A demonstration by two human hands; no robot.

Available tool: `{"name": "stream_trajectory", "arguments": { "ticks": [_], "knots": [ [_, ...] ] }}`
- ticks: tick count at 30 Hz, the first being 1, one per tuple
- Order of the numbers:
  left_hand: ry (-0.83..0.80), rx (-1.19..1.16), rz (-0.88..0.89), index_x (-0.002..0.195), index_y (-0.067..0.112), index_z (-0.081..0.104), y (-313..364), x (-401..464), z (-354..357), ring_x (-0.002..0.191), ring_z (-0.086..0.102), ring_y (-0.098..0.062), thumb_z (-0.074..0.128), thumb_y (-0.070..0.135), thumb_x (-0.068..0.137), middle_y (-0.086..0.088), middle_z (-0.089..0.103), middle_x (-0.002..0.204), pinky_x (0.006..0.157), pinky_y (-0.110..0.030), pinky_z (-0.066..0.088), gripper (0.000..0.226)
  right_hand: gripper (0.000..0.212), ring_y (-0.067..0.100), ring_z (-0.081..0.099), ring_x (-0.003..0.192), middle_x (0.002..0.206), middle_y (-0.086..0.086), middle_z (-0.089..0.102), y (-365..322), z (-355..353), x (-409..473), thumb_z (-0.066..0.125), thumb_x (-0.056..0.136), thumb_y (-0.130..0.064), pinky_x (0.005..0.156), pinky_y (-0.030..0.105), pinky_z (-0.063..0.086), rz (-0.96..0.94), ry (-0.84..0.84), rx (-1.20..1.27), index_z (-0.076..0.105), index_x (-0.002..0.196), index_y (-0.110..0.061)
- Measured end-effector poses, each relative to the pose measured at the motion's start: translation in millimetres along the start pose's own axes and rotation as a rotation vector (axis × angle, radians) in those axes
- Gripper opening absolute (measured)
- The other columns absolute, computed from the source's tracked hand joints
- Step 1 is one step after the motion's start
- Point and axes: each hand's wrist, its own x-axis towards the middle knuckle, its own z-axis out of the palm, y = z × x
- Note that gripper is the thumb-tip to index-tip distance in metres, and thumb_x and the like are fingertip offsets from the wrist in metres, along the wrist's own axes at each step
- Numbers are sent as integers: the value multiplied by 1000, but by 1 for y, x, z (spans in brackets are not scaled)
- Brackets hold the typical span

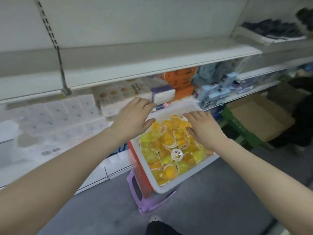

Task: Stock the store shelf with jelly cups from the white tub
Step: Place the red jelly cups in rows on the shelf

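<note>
A white tub [171, 188] stands on a purple stool, filled with several yellow, orange and green jelly cups [166, 150]. My left hand [133, 116] hovers over the tub's far left corner, fingers spread and straight, holding nothing. My right hand [202, 127] reaches down onto the cups at the tub's far right; its fingertips touch the pile, and whether they hold a cup is hidden. The white store shelf [152, 55] above the tub is bare.
The purple stool [149, 203] stands on the grey floor. The lower shelf holds white packs [55, 116] at left, orange boxes [183, 82] and blue packs [215, 92]. A cardboard box on a green crate [259, 119] sits at right. My shoe [155, 218] is below the stool.
</note>
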Motion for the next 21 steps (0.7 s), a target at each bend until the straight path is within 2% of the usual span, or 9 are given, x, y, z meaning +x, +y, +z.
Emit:
{"name": "stream_trajectory", "arguments": {
  "ticks": [5, 11, 14, 18, 21],
  "knots": [
    [-76, -59, 0, 126, 12, 58, 38, 40, 62, 110, 53, -29, 66, 38, 85, -8, 61, 118, 90, -40, 47, 49, 49, 35, 62, 93, 106, 9, 66, 73, 44, -20, 75, 76, -23, 75, 42, 48, 97, -91, 27, 60, 122, -11],
    [-181, -83, -30, 126, 13, 58, 59, 64, 119, 106, 54, -28, 66, 38, 85, -7, 62, 116, 89, -37, 47, 49, 47, 35, 62, 93, 103, 10, 67, 114, 105, -15, 77, 75, -27, 76, 42, 48, 136, -255, 52, 63, 117, -12],
    [-238, -85, -51, 126, 13, 59, 61, 69, 142, 107, 55, -28, 69, 36, 84, -8, 62, 117, 87, -37, 50, 49, 39, 35, 61, 95, 100, 10, 68, 122, 134, -1, 73, 78, -28, 77, 43, 48, 126, -262, 58, 64, 113, -11],
    [-315, -94, -91, 129, 15, 56, 59, 74, 170, 112, 53, -29, 65, 37, 86, -8, 60, 123, 89, -39, 50, 50, 25, 35, 58, 90, 87, 13, 66, 125, 163, 21, 62, 84, -29, 77, 44, 48, 106, -238, 10, 64, 97, -8],
    [-339, -95, -102, 129, 15, 56, 57, 77, 184, 112, 52, -28, 65, 38, 86, -7, 60, 123, 89, -37, 49, 48, 28, 35, 56, 89, 75, 13, 65, 122, 179, 30, 61, 83, -32, 77, 44, 43, 74, -236, -44, 61, 93, -6]
  ]
}}
